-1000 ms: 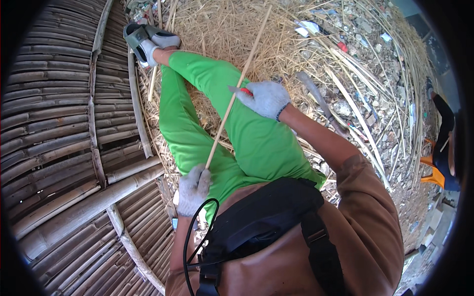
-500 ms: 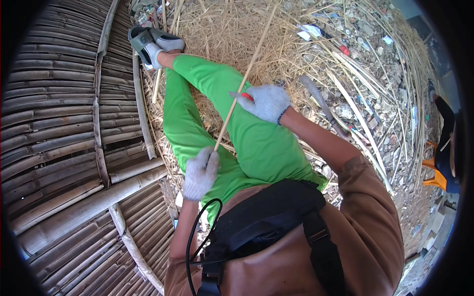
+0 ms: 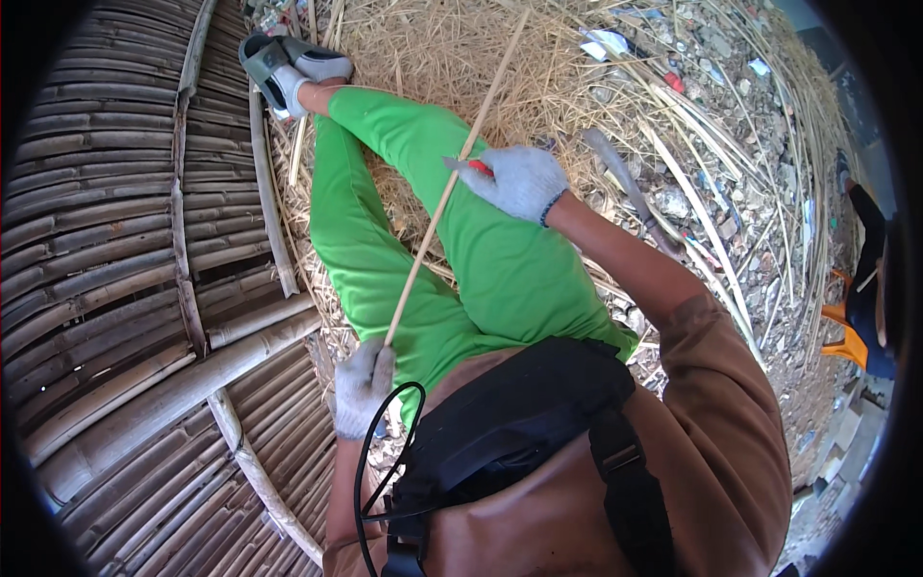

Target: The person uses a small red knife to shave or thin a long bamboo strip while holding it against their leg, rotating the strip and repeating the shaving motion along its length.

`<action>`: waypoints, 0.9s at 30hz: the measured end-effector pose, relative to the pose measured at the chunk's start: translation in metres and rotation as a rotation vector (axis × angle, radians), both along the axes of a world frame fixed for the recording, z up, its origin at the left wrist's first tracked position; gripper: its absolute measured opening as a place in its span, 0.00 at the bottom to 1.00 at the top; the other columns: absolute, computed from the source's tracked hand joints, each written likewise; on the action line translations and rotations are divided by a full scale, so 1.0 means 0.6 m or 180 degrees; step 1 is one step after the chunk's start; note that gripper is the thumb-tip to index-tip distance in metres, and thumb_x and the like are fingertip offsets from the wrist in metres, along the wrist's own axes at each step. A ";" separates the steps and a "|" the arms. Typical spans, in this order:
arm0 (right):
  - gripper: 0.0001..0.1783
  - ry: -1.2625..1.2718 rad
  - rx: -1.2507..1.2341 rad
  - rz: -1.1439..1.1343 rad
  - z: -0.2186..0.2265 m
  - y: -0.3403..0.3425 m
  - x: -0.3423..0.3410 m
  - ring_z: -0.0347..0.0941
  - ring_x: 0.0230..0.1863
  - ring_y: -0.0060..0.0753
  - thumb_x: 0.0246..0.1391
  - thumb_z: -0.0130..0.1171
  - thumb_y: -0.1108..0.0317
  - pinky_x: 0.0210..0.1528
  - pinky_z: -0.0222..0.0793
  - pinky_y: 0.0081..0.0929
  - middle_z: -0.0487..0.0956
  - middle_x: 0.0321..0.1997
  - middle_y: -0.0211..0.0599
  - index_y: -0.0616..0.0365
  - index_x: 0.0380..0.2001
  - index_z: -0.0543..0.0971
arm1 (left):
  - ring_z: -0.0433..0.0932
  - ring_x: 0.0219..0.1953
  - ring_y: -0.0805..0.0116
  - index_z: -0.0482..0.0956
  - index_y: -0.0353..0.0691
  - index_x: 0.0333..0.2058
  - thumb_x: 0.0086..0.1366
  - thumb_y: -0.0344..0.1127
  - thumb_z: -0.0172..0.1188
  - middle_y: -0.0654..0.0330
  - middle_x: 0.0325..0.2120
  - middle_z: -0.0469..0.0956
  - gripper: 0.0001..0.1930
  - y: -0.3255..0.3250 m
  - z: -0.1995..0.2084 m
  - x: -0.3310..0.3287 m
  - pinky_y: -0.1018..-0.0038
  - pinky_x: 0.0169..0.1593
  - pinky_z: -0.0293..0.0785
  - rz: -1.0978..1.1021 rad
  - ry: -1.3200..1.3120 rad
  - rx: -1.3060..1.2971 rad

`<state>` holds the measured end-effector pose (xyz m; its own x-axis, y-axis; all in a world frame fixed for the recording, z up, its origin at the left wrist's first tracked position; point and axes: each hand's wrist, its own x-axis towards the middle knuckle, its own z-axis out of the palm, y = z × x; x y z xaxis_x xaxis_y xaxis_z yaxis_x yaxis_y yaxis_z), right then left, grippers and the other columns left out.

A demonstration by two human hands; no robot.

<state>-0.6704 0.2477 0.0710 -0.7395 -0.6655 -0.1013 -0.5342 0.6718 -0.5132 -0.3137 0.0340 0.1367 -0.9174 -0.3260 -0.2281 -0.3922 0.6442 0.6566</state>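
While L hand (image 3: 361,387) grips stick (image 3: 424,250) w/ fingers curled, R hand (image 3: 522,183) likewise grips red-handled knife (image 3: 480,167) against it.

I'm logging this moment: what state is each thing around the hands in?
Stick: held slantwise
Knife: blade exposed, crossing the stick
Left hand: closed around the stick
Right hand: gripping the knife
Gloves: worn
Bag: strapped on
Slippers: worn
Long tool: lying unheld

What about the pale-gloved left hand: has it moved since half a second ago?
Yes: the left hand went down the picture and slightly left, against the brown bamboo-slat panel.
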 end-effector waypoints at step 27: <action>0.41 -0.0099 0.0196 -0.0117 0.008 -0.001 -0.002 0.87 0.34 0.61 0.74 0.43 0.25 0.39 0.83 0.60 0.88 0.31 0.54 0.47 0.33 0.89 | 0.74 0.21 0.79 0.86 0.32 0.43 0.84 0.43 0.59 0.64 0.21 0.78 0.18 -0.010 0.010 0.003 0.74 0.25 0.69 0.0576 -0.0363 0.0914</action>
<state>-0.6718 0.2474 0.0761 -0.7592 -0.6298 -0.1644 -0.4931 0.7214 -0.4863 -0.3121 0.0282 0.1428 -0.8141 -0.3886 -0.4316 -0.5642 0.3533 0.7462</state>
